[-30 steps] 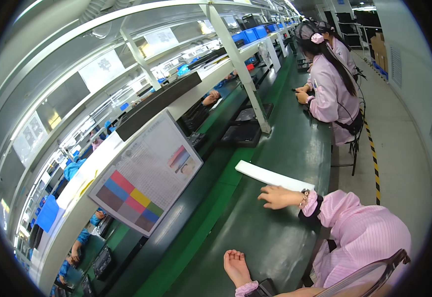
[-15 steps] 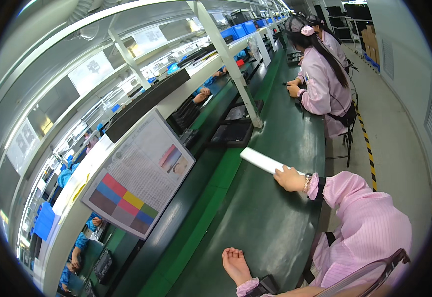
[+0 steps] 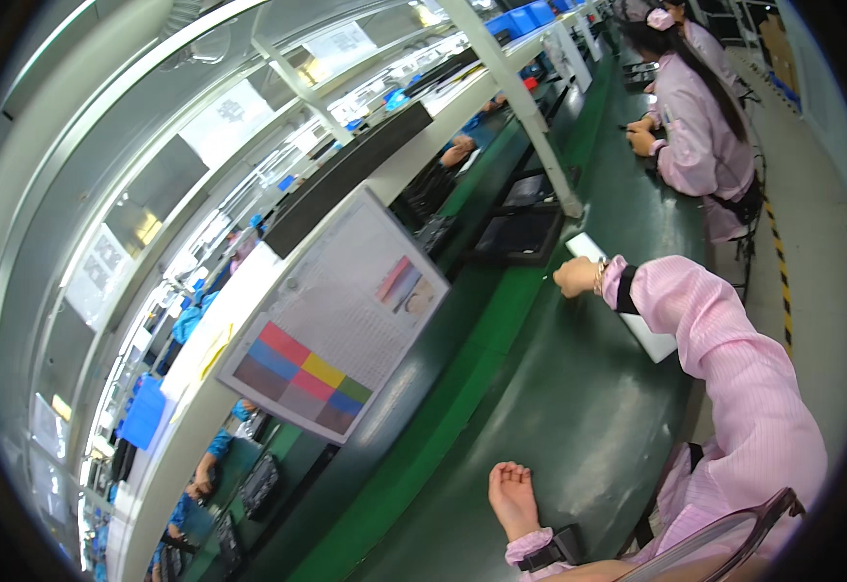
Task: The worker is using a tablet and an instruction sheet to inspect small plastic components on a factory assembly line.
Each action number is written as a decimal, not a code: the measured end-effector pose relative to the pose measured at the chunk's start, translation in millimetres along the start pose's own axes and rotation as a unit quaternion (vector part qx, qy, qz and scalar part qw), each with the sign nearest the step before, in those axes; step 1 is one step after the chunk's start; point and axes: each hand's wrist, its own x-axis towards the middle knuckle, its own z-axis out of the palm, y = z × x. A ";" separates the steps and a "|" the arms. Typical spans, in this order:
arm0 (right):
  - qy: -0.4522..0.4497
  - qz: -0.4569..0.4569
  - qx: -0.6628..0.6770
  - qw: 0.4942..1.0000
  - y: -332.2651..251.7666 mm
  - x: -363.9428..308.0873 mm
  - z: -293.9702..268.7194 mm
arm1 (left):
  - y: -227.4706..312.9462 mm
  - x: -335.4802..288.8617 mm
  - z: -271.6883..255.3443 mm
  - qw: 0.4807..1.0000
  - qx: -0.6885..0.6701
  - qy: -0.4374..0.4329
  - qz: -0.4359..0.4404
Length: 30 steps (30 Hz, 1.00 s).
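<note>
A long, flat white box (image 3: 648,335) lies slantwise on the green workbench (image 3: 501,407). My right forearm crosses over its middle and hides part of it. My right hand (image 3: 575,278) is beside the box's far end, on its left, with fingers closed and pointing left. A tiny pale speck shows at its fingertips, too small to name. My left hand (image 3: 513,497) rests on the near part of the bench, palm up. Its fingers are loosely curled, and nothing is seen in it.
A dark tray (image 3: 515,236) sits beyond my right hand by a white post (image 3: 525,107). A sheet with colour blocks (image 3: 341,315) hangs from the shelf frame on the left. A co-worker in pink (image 3: 690,126) sits farther along the bench; people in blue sleeves work behind the shelf.
My right hand has left the top of the white box and reached forward past it to its left side. The left hand stays palm up. The whole view has shifted.
</note>
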 end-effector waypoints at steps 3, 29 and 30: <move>0.125 0.058 0.067 0.988 -5.5 56.1 7.2 | 0.8 1.8 -2.5 1.000 -0.002 0.000 -0.013; 0.313 -0.143 0.118 0.932 -71.7 96.9 34.0 | -5.9 28.9 -23.2 0.996 -0.009 -0.080 -0.046; 0.269 -0.171 0.127 0.939 -86.9 77.2 28.6 | -5.7 28.8 -23.3 0.996 -0.012 -0.081 -0.043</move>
